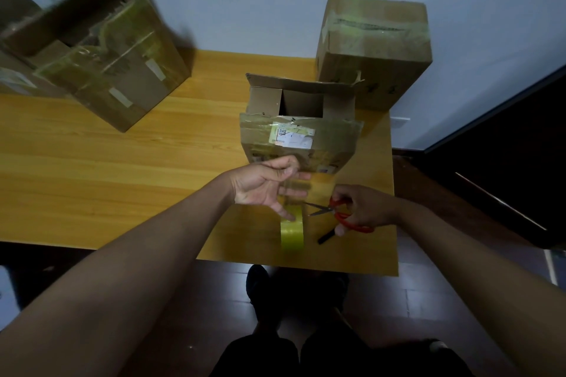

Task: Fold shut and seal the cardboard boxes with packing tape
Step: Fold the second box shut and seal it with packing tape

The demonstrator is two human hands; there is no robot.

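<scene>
open box (298, 131), unreadable shipping label (291, 138)

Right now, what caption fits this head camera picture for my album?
Left hand pulls tape from the yellow roll; right hand aims red scissors before the open box.

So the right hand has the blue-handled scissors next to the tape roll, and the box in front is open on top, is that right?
Not quite: the scissors in the right hand have red handles, not blue, as the head view shows. The rest holds: they sit beside the tape roll, and the box in front is open on top.
</scene>
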